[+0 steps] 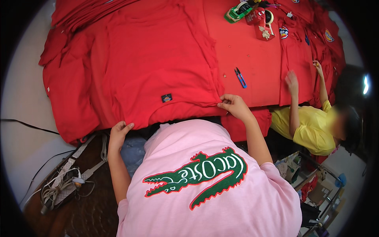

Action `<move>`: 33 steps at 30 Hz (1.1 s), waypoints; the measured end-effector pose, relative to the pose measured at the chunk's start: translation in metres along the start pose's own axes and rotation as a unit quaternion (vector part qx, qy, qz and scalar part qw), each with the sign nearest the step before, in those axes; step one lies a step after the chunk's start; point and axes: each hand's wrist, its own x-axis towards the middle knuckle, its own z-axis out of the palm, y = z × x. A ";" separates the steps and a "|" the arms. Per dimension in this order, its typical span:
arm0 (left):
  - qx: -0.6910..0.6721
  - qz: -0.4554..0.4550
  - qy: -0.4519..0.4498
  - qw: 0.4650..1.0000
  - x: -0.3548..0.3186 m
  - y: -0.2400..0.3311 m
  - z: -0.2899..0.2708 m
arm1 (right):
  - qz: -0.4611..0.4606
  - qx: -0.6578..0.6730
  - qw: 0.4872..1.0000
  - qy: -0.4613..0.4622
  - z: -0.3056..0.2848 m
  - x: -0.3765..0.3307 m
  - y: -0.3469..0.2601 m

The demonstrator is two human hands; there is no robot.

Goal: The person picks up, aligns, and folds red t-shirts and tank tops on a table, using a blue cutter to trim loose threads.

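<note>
A red shirt (158, 67) lies spread out in front of me, its curved neckline facing me. A small black label (166, 98) sits just beyond that curve. At the shirt's near left corner, my left hand (117, 134) pinches the edge between thumb and fingers. My right hand (233, 106) grips the near right corner the same way. Between the two hands the edge is held out, sagging at the neckline. More red cloth lies beneath and around the shirt, so where one layer ends is hard to tell.
Blue thread snips (240, 78) lie on the red-covered table (252, 87) to the right. Tape dispensers, one green (238, 12) and one red (265, 29), stand at the far right. A co-worker in yellow (312, 126) handles red garments there. Cables (65, 189) hang at lower left.
</note>
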 end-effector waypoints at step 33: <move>0.006 0.203 0.115 0.972 0.063 0.024 -0.019 | -0.140 0.152 0.974 0.096 -0.016 0.070 -0.011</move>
